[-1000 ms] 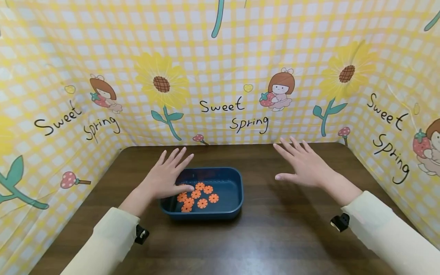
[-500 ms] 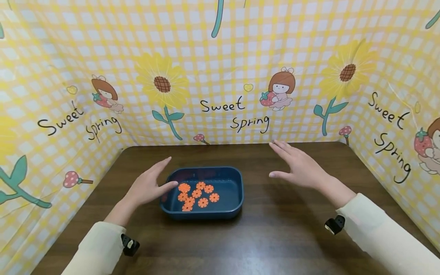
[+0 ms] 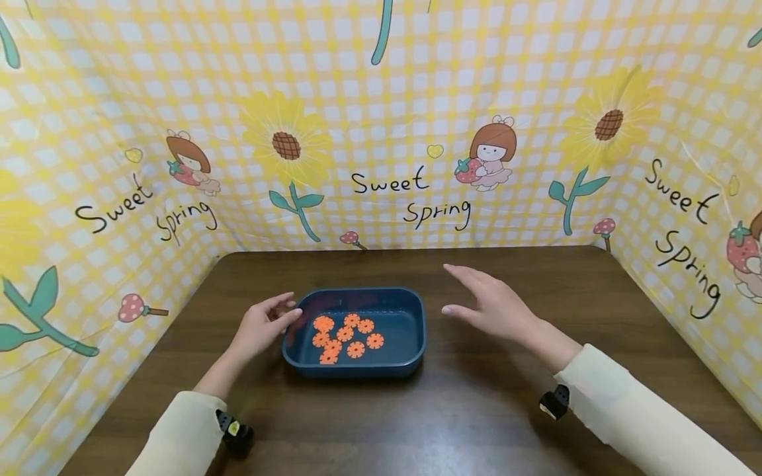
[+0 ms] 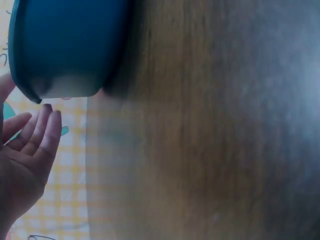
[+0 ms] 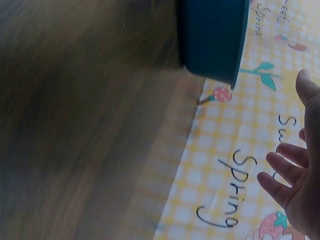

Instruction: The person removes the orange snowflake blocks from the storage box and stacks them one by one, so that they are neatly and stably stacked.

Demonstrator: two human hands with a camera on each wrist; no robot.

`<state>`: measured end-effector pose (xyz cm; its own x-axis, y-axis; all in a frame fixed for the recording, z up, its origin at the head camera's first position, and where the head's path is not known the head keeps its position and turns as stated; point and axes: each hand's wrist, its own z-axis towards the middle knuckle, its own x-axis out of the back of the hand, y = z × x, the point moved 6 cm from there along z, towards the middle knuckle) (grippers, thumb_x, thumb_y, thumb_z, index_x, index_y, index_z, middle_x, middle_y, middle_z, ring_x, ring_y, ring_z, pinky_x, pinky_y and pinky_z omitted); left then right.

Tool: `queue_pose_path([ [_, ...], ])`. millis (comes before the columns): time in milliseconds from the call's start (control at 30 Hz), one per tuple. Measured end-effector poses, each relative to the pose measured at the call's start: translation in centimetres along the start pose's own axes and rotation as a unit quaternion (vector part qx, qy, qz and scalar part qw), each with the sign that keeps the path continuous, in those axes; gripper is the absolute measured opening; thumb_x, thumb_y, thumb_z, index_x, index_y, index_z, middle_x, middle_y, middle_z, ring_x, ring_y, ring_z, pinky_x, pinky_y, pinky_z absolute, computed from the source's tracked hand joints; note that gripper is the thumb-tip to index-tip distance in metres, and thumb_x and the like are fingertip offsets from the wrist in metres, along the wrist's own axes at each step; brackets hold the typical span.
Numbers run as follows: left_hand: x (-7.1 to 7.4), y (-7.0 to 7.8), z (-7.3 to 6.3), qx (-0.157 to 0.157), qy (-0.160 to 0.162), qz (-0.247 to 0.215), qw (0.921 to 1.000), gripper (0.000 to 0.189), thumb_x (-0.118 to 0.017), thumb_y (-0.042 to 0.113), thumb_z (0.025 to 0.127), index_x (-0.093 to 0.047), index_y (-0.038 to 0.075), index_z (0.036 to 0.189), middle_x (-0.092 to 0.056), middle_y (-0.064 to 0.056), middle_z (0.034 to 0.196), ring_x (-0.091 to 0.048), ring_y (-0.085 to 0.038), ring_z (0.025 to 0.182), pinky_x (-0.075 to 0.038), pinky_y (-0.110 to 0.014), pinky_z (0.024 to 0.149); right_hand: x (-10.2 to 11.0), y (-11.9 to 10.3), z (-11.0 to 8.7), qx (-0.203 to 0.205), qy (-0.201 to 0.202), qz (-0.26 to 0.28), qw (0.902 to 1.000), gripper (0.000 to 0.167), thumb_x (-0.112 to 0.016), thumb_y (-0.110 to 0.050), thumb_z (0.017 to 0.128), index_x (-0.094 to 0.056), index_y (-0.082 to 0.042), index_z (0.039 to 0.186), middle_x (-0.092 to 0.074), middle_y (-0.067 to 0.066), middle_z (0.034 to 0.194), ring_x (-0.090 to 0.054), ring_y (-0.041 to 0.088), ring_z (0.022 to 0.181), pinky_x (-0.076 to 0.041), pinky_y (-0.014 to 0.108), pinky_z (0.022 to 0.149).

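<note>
A dark blue rectangular bin point(image 3: 354, 372) stands on the brown table and holds several orange notched, flower-shaped discs point(image 3: 355, 349), bunched toward its left half. At the bin's left end is my left hand point(image 3: 258, 328), its thumb tip right at the rim and its fingers loosely bent outside the end wall. In the left wrist view those fingers point(image 4: 49, 135) show just beyond the bin's end point(image 4: 70, 55). My right hand point(image 3: 494, 306) hovers to the right of the bin, fingers extended and thumb spread, holding nothing. The right wrist view shows a gap between it and the bin point(image 5: 212, 45).
A yellow-checked cloth point(image 3: 381, 119) printed with flowers and lettering encloses the table point(image 3: 464, 410) at the back and both sides. Each cream sleeve has a small black camera near the cuff, the left camera point(image 3: 235, 430) and the right camera point(image 3: 555, 402).
My left hand has drawn back from over the bin to its left end, fingers bending. My right hand has moved left toward the bin and turned more sideways. The bin and discs stay in place.
</note>
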<state>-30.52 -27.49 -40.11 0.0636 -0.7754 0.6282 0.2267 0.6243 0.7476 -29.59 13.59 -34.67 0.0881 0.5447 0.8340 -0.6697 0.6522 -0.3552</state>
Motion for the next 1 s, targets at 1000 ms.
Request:
queue_pose_path([
  [1000, -1.9, -2.6, -0.4, 0.155, 0.029, -0.198, 0.9675, 0.05, -0.07, 0.02, 0.091, -0.057, 0.001, 0.135, -0.06, -0.005, 0.105, -0.058, -0.006, 0.09, -0.052, -0.023, 0.078, -8.4, -4.5, 6.0, -0.041, -0.066, 0.232, 0.9696, 0.052, -0.074, -0.025, 0.087, -0.056, -0.007, 0.133, -0.063, 0.005, 0.119, -0.059, 0.019, 0.107, -0.051, 0.04, 0.088],
])
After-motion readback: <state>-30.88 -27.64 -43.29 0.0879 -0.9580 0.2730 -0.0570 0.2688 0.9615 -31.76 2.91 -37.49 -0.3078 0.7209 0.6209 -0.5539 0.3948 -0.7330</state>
